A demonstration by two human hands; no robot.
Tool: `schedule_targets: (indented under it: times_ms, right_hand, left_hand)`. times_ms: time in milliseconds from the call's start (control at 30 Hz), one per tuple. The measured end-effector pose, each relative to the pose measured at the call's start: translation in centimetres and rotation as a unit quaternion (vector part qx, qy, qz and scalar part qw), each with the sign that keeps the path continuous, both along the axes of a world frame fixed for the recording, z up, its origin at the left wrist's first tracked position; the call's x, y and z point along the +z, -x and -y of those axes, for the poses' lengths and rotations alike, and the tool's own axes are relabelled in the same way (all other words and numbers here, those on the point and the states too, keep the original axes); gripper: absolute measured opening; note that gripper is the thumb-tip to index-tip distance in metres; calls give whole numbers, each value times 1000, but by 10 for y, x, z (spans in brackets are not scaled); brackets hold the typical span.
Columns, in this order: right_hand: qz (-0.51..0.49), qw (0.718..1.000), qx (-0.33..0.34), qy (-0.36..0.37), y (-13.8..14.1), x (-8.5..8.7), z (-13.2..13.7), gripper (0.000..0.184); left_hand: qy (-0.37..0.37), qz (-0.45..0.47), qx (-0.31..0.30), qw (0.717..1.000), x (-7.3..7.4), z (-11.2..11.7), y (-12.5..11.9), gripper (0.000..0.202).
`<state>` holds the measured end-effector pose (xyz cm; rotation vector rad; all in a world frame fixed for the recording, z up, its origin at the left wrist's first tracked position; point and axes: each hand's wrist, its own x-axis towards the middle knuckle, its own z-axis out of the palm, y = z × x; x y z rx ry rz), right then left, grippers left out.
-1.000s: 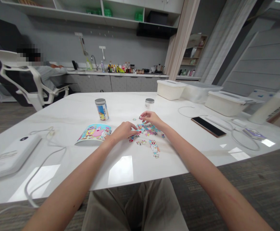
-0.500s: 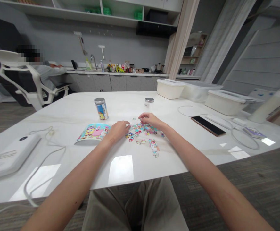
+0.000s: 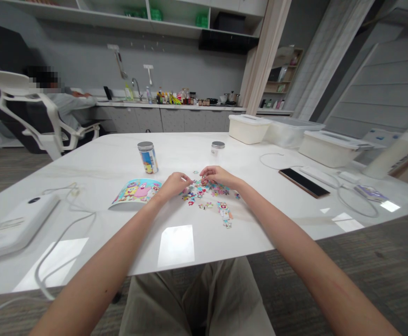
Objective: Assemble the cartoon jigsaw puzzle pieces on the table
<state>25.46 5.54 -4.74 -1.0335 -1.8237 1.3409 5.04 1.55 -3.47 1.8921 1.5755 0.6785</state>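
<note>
A loose pile of small, colourful jigsaw puzzle pieces (image 3: 218,189) lies on the white table between my hands. At its left edge is my left hand (image 3: 173,185), thumb and index finger pinched together; what is between them is too small to make out. My right hand (image 3: 221,175) reaches over the far side of the pile, its fingertips closed on a puzzle piece (image 3: 204,179). Nearer me lies a joined strip of pieces (image 3: 224,214) showing a cartoon figure in white. Left of my left hand rests a curved picture card (image 3: 136,192) with cartoon characters.
Behind the pile stand a picture-labelled jar (image 3: 148,159) and a small silver-lidded jar (image 3: 217,148). At right are a phone (image 3: 304,183), cables and lidded bins (image 3: 249,130). A white device (image 3: 18,228) with cables lies left. Beyond, a person sits in a chair (image 3: 46,116).
My left hand has lifted slightly, and its fingers have drawn into a pinch at the pile's edge. My right hand has shifted a little towards me over the pieces.
</note>
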Motion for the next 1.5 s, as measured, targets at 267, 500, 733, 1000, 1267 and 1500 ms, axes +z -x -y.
schedule_targets:
  times_ms: [267,500,733,1000,1267,1500]
  right_hand:
    - [24,999,16,-36,-2,2,-2,21]
    - [74,993,36,-86,2,3,5,24]
    - [128,985,62,-95,0,5,5,19]
    - [179,976,63,-108,0,3,4,14]
    - [208,969,61,-121,2,4,6,11]
    - [202,970,72,-119,1,6,7,14]
  left_hand:
    - [88,145,11,985,6,8,-8,25]
    - [84,131,-22,987,1,9,-9,28]
    - [11,0,-103,995,10,10,-2,15]
    - [-25,-84,-147,985,9,13,-3,18]
    - [-23,-99,-156,983,9,12,-4,20]
    - [-24,-92,-155,983,10,12,-4,19]
